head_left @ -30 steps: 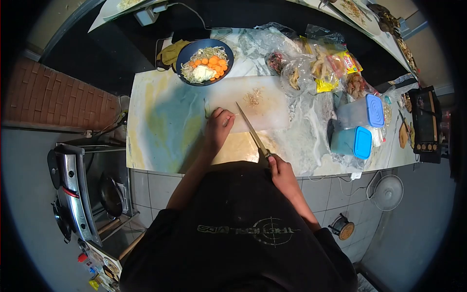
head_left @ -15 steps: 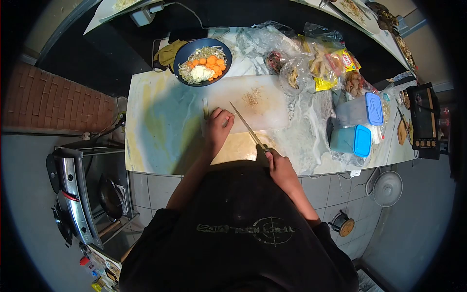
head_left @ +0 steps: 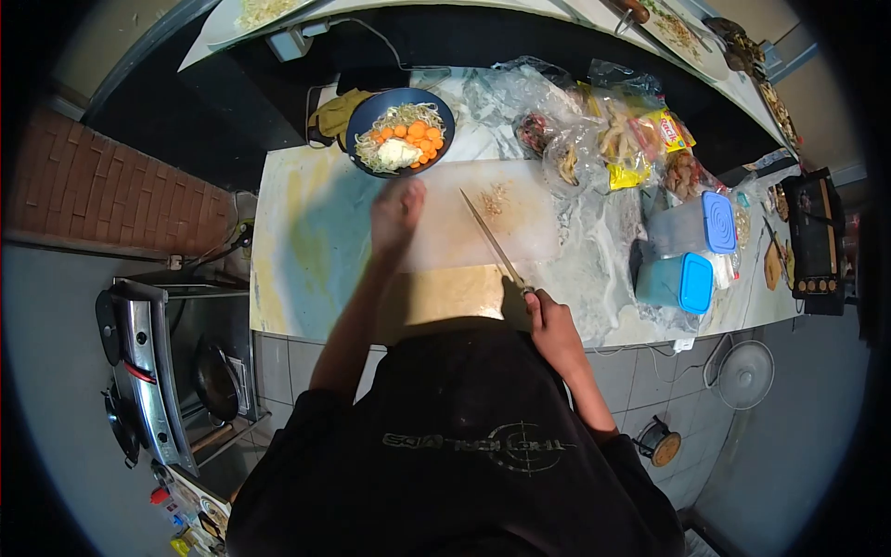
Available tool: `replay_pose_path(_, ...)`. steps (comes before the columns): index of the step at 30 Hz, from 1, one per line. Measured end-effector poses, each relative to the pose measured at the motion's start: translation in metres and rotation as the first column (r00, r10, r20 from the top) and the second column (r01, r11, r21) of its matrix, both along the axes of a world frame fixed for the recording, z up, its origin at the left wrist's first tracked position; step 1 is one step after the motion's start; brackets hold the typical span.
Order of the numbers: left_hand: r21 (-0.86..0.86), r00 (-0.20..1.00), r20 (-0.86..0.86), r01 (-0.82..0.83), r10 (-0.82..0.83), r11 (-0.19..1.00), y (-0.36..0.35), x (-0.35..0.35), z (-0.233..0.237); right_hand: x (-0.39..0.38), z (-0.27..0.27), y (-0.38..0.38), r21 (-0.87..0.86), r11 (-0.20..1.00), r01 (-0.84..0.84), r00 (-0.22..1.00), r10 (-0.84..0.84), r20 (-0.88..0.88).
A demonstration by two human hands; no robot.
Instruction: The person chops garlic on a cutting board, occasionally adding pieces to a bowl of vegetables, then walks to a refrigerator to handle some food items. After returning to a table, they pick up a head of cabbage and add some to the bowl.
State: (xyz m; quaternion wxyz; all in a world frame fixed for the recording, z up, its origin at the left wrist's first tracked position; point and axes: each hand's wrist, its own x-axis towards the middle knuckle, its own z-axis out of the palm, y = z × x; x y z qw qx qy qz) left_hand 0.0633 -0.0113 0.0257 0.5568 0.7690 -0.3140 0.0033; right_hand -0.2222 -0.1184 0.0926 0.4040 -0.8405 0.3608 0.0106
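In the head view my right hand [head_left: 554,327] is wrapped round the handle of a long kitchen knife [head_left: 490,234]. Its blade slants up and to the left over the white cutting board [head_left: 529,237]. Near the tip lies a small heap of thin brownish chopped shreds [head_left: 496,199]. My left hand [head_left: 398,213] is over the board's left edge, just below a dark blue plate [head_left: 450,116]; motion smears its fingers. The plate holds bean sprouts [head_left: 371,147], orange carrot slices [head_left: 429,136] and a pale chopped heap [head_left: 397,154].
Plastic bags of ingredients [head_left: 608,135] crowd the back right. Two lidded containers, one with a purple lid [head_left: 718,223] and one with a blue lid [head_left: 696,283], stand at the right. A stove [head_left: 144,371] is at the left; a raised ledge [head_left: 557,11] runs along the back.
My left hand has moved forward from the board's left side toward the plate. My right hand keeps hold of the knife. The whole view has shifted slightly.
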Motion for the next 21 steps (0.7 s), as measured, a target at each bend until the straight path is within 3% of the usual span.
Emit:
replay_pose_path(2, -0.020, 0.980, 0.186, -0.068, 0.070, 0.998, 0.000, 0.031, 0.033, 0.000, -0.002, 0.002, 0.009, 1.000, -0.010, 1.000, 0.010, 0.016)
replay_pose_path(6, -0.008, 0.954, 0.294, -0.052, 0.053, 0.999, 0.006, 0.097, 0.044, 0.000, 0.003, 0.004, 0.047, 0.999, 0.001, 1.000, -0.002, 0.008)
replay_pose_path(8, 0.212, 0.918, 0.394, -0.038, -0.050, 0.977, 0.009, 0.125, 0.022, -0.002, 0.000, 0.004, 0.042, 0.999, 0.017, 1.000, -0.018, 0.025)
replay_pose_path(9, 0.302, 0.892, 0.451, -0.107, -0.043, 0.947, 0.008, 0.124, 0.025, -0.004, -0.002, 0.004, 0.040, 0.999, 0.029, 0.999, -0.030, 0.029)
replay_pose_path(14, 0.245, 0.904, 0.394, 0.068, -0.164, 0.967, -0.036, 0.138, 0.028, -0.011, -0.013, 0.003, 0.044, 0.997, 0.058, 0.996, -0.060, 0.061)
replay_pose_path(16, 0.326, 0.880, 0.365, 0.186, -0.305, 0.927, -0.056, 0.143, 0.029, -0.012, -0.015, 0.003, 0.028, 0.998, 0.054, 0.992, -0.057, 0.111)
replay_pose_path(21, 0.534, 0.885, 0.269, 0.192, -0.381, 0.823, -0.091, 0.154, 0.028, -0.012, -0.013, 0.002, 0.053, 0.995, 0.088, 0.996, -0.089, 0.015)
